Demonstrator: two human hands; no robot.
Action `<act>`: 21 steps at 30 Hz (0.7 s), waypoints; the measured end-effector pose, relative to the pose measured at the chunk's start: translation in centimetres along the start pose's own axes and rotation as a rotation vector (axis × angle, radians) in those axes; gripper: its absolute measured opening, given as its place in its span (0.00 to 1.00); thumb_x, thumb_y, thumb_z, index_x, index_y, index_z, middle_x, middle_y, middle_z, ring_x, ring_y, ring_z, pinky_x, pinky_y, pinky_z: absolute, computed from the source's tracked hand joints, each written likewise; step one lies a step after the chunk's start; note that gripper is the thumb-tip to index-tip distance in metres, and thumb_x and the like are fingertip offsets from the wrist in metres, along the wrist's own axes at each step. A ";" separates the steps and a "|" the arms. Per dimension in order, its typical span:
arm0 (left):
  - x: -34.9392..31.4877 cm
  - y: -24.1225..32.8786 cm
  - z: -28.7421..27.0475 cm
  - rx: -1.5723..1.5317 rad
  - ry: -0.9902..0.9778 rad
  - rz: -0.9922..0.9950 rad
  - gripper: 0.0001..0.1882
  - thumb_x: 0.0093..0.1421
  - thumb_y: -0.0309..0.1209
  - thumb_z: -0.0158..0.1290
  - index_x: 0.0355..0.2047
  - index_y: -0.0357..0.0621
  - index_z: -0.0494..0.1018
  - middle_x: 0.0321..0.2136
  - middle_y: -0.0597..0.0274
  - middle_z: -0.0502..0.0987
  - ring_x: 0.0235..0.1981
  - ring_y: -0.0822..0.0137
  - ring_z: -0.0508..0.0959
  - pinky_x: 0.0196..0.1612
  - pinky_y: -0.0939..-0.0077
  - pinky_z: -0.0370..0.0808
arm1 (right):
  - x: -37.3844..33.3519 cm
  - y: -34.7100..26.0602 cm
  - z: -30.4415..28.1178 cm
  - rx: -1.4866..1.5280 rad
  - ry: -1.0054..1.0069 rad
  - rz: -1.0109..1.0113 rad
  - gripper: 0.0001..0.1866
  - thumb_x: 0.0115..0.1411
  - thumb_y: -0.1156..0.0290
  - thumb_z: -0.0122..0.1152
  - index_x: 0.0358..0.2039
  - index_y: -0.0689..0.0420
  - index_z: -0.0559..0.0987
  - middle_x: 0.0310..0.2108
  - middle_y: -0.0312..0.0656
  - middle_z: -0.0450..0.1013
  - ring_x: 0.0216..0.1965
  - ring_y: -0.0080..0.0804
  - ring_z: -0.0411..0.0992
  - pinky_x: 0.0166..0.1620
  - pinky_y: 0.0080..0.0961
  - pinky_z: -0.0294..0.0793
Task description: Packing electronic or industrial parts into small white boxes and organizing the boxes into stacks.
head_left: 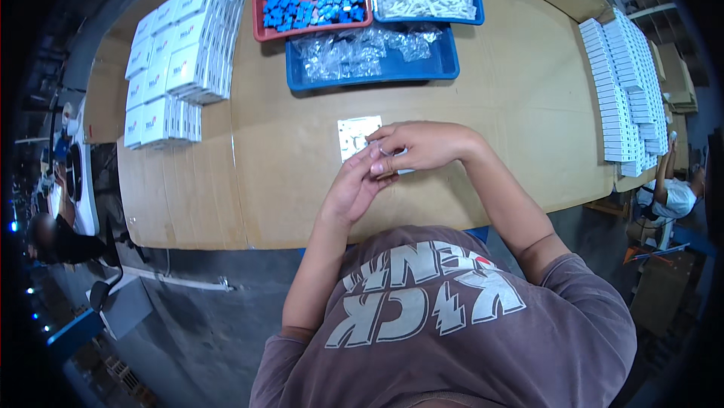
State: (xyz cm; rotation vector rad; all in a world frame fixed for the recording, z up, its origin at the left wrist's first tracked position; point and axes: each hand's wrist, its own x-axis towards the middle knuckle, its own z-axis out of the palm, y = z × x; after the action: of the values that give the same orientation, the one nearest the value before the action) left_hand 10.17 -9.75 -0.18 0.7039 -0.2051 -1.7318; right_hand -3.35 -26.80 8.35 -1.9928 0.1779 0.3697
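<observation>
Both hands, left hand (353,185) and right hand (422,145), pinch a small clear plastic packet (386,153) together beside a small white printed card (356,135) on the cardboard-covered surface (302,174), mid-assembly, needing fine fingertip alignment.

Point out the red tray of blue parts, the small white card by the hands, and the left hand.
Red tray (257,1): head view, on its left rim.
White card (353,134): head view, on its bare upper face.
Left hand (354,185): head view, middle of its back.

Even overhead light brightens the brown cardboard-covered worktop (490,91); shadows are soft, its edges bend with fisheye distortion, and the picture's corners go black.
</observation>
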 end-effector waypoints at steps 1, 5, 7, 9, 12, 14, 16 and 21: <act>-0.1 0.1 0.1 -0.004 0.006 0.000 0.22 0.76 0.42 0.49 0.62 0.42 0.70 0.52 0.64 0.79 0.51 0.71 0.79 0.56 0.67 0.78 | -0.1 -0.3 0.0 0.009 -0.015 0.029 0.24 0.73 0.47 0.56 0.52 0.54 0.85 0.67 0.62 0.67 0.64 0.56 0.70 0.64 0.40 0.70; -0.5 0.3 0.2 -0.005 -0.037 -0.003 0.23 0.76 0.41 0.49 0.64 0.40 0.70 0.53 0.61 0.80 0.50 0.70 0.80 0.57 0.67 0.78 | -0.3 -0.6 -0.3 -0.009 -0.036 0.101 0.26 0.72 0.43 0.55 0.53 0.51 0.85 0.67 0.61 0.66 0.64 0.56 0.70 0.63 0.42 0.70; -0.6 0.4 0.4 -0.007 -0.068 -0.007 0.23 0.76 0.41 0.49 0.64 0.39 0.69 0.53 0.60 0.80 0.50 0.69 0.81 0.56 0.66 0.78 | -0.5 -0.5 0.0 -0.079 -0.003 0.126 0.27 0.71 0.42 0.55 0.52 0.52 0.85 0.67 0.60 0.67 0.64 0.56 0.70 0.63 0.42 0.70; -0.5 0.2 -0.2 0.008 -0.017 -0.026 0.23 0.76 0.40 0.49 0.63 0.38 0.69 0.54 0.59 0.80 0.50 0.68 0.81 0.56 0.66 0.79 | -0.4 -1.1 0.2 -0.161 -0.014 0.201 0.30 0.70 0.39 0.54 0.52 0.53 0.85 0.67 0.57 0.68 0.64 0.57 0.70 0.62 0.43 0.71; -0.7 -0.4 -1.1 -0.039 -0.020 -0.031 0.22 0.76 0.38 0.48 0.63 0.37 0.69 0.54 0.58 0.80 0.50 0.68 0.82 0.55 0.65 0.80 | -0.1 -1.0 0.7 -0.158 -0.044 0.208 0.32 0.70 0.39 0.53 0.52 0.54 0.85 0.68 0.57 0.67 0.64 0.57 0.70 0.63 0.42 0.71; -0.5 -0.5 -1.6 -0.056 -0.008 -0.033 0.21 0.76 0.38 0.48 0.62 0.37 0.70 0.51 0.57 0.80 0.49 0.66 0.81 0.55 0.64 0.80 | -0.2 -1.3 0.0 -0.128 -0.054 0.180 0.29 0.71 0.42 0.56 0.52 0.55 0.85 0.65 0.57 0.70 0.64 0.56 0.70 0.64 0.40 0.70; -0.4 -0.5 -2.1 -0.138 -0.094 -0.022 0.21 0.76 0.38 0.48 0.62 0.37 0.70 0.50 0.57 0.80 0.49 0.63 0.81 0.55 0.63 0.80 | -0.4 -0.4 -0.5 0.071 -0.032 0.018 0.24 0.70 0.49 0.61 0.51 0.57 0.85 0.61 0.56 0.74 0.65 0.53 0.70 0.64 0.40 0.70; -0.5 -0.7 -2.3 -0.252 -0.134 -0.023 0.24 0.77 0.41 0.45 0.63 0.36 0.68 0.48 0.56 0.79 0.47 0.61 0.80 0.53 0.62 0.80 | -1.0 2.0 -5.0 0.126 0.242 -0.055 0.18 0.69 0.58 0.65 0.49 0.60 0.85 0.49 0.49 0.82 0.55 0.38 0.78 0.56 0.32 0.76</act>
State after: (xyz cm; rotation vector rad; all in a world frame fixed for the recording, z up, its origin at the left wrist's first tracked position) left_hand 10.94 -8.59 -2.24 0.4080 -0.0683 -1.7892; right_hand -3.92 -32.27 8.95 -1.9091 0.2906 0.0788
